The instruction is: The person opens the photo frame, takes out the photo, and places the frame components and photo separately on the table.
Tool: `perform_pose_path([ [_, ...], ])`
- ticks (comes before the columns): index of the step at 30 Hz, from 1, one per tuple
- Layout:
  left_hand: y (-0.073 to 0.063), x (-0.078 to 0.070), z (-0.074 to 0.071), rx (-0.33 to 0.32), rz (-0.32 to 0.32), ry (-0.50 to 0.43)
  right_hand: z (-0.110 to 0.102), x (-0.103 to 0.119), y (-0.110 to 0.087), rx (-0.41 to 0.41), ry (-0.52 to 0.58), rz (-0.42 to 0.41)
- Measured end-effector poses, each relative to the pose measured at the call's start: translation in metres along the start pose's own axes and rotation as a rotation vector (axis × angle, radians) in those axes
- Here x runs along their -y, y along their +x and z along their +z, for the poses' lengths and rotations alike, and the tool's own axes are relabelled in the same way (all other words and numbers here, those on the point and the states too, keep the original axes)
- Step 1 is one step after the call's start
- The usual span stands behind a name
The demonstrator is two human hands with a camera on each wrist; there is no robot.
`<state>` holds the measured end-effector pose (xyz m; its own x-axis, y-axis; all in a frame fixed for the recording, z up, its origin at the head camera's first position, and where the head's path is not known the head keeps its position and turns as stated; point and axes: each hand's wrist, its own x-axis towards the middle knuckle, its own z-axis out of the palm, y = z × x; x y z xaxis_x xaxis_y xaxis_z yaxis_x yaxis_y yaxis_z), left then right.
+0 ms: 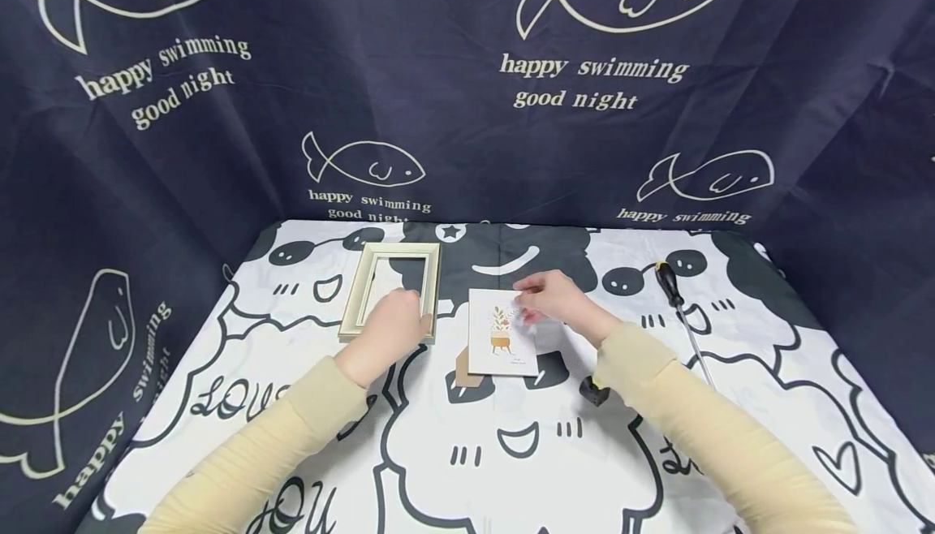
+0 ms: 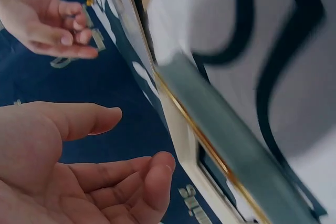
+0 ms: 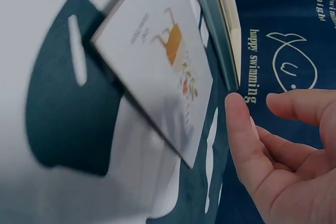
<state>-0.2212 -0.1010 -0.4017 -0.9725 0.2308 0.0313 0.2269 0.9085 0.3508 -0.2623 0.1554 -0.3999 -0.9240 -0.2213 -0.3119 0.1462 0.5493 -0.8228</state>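
A cream picture frame (image 1: pixel 360 290) lies on the cloth at centre left, its opening showing the cloth beneath. My left hand (image 1: pixel 390 329) hovers at its near right corner; in the left wrist view that hand (image 2: pixel 100 166) holds nothing, thumb and loosely bent fingers apart beside the frame (image 2: pixel 215 145). Right of the frame lies a white picture card (image 1: pixel 501 335) with a potted plant printed on it, partly covering a brown cardboard piece (image 1: pixel 463 373). My right hand (image 1: pixel 553 297) is over the card's upper right corner. In the right wrist view its fingers (image 3: pixel 242 145) stand apart from the card (image 3: pixel 163 61), holding nothing.
A long screwdriver (image 1: pixel 668 286) with a black and yellow handle lies at the right. Another black and yellow object (image 1: pixel 595 390) is partly hidden by my right sleeve. Behind the table hangs a dark blue curtain (image 1: pixel 467 112) with fish prints.
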Motion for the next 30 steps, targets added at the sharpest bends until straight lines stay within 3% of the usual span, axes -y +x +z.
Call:
perform_pose_path([
  [7,0.003,-0.020,0.012,0.050,0.037,-0.078,-0.008,-0.012,-0.006,0.005,0.023,0.040],
  [13,0.012,-0.027,0.023,0.098,0.079,-0.164,-0.009,-0.028,-0.011,0.025,0.010,0.042],
  [21,0.018,-0.031,0.043,0.140,0.052,-0.213,-0.004,-0.046,-0.019,0.035,0.031,0.047],
  [30,0.020,-0.032,0.053,0.143,0.017,-0.233,0.005,-0.055,-0.023,0.039,0.031,0.089],
])
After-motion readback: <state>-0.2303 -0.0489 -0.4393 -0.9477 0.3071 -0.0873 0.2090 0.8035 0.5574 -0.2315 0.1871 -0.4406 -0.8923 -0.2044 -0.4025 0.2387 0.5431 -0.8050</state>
